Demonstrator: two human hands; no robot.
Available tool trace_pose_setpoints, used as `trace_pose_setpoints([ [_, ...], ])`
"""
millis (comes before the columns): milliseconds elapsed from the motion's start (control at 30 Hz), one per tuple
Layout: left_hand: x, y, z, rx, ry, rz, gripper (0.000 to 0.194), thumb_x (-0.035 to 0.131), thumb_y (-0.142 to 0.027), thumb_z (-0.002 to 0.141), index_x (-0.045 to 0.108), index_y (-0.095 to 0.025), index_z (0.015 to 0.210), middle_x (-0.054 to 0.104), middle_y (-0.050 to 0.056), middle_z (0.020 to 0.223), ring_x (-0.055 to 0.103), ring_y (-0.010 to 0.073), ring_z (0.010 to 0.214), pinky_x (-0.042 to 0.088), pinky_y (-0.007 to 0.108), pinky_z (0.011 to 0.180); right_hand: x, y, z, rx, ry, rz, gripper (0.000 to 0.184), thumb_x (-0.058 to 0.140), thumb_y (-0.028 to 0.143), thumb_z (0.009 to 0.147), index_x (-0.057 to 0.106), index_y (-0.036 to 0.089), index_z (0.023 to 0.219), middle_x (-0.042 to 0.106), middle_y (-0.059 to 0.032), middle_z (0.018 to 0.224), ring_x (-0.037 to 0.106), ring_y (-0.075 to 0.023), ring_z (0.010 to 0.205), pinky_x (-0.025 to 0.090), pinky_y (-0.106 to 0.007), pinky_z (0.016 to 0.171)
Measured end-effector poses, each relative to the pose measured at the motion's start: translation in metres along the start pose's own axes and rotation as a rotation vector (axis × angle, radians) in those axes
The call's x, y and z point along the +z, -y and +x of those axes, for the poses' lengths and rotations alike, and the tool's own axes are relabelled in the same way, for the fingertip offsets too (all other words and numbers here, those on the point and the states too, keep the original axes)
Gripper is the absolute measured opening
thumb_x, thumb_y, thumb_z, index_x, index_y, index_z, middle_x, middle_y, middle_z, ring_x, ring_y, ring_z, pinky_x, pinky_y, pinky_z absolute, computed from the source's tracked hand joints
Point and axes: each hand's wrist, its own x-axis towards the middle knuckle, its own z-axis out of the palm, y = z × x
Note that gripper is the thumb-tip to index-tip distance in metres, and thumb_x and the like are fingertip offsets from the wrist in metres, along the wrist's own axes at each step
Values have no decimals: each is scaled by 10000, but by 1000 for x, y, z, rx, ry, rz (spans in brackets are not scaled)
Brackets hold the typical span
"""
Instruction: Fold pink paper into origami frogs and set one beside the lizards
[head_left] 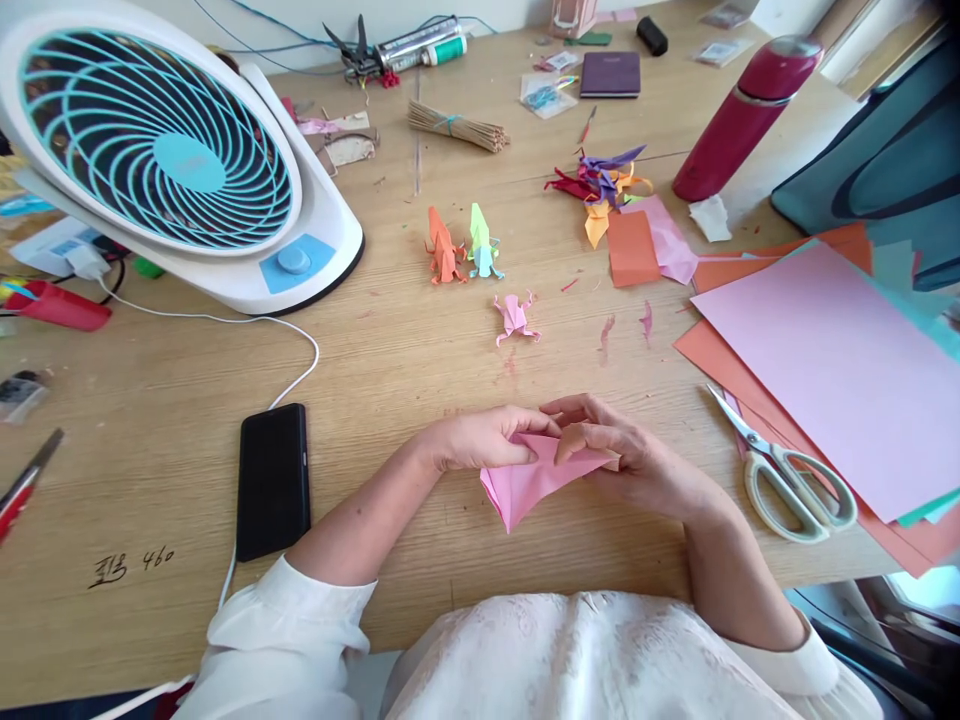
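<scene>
Between both hands, just above the table's near side, is a partly folded sheet of pink origami paper (536,482) with one corner pointing down toward me. My left hand (499,437) grips its upper left part, thumb lying over the front. My right hand (619,450) pinches the right side, fingers curled over the top edge; some fingertips are hidden behind the paper. Beyond the hands sits a small pink paper frog (514,318). Farther back stand an orange paper figure (445,250) and a yellow-green and blue one (482,245), side by side.
White-handled scissors (787,475) lie right, beside stacked coloured paper (832,370). A fan (187,170) stands at the left, a phone (274,482) in front of it. More paper figures (600,185), a red flask (746,120) and a bundle of sticks (457,126) are farther back.
</scene>
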Motion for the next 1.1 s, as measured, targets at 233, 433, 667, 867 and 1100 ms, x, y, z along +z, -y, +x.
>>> trace_pose_setpoints([
  [233, 1, -8, -2, 63, 59, 46, 334, 548, -102, 832, 683, -197, 1123, 674, 26, 1140, 629, 179, 1042, 475, 248, 869, 0, -1, 1, 35, 7, 66, 190, 633, 190, 892, 750, 293, 1002, 569, -65, 1291, 596, -246, 1169, 547, -380, 936],
  [433, 5, -17, -5, 25, 12, 50, 470, 798, -368, 756, 666, -224, 1183, 646, 52, 1276, 583, 263, 1203, 450, 326, 981, -1, -3, -1, 0, -44, 90, 94, 639, 255, 916, 725, 245, 953, 544, -92, 1349, 607, -261, 1170, 525, -430, 970],
  [667, 11, -26, -8, -49, -171, 150, 621, 859, -305, 672, 635, -256, 1250, 642, 41, 1320, 583, 251, 1223, 424, 326, 1028, -5, -5, -3, -25, -149, -18, 106, 583, 176, 936, 670, 234, 953, 515, -88, 1372, 572, -240, 1222, 492, -407, 1006],
  [867, 10, -25, -7, -114, -264, 138, 489, 745, -366, 797, 635, -235, 1256, 684, 33, 1217, 629, 224, 1106, 464, 297, 931, -6, -12, -3, 16, -328, -84, 146, 541, 153, 940, 660, 230, 905, 529, -84, 1343, 589, -227, 1168, 506, -376, 927],
  [1100, 20, -13, 2, -22, -456, 5, 172, 579, -308, 904, 687, -178, 933, 652, -25, 848, 573, 122, 762, 411, 213, 692, 0, -16, 0, 73, -528, 158, 120, 549, 285, 969, 634, 238, 1040, 648, -57, 1011, 636, -178, 910, 511, -298, 777],
])
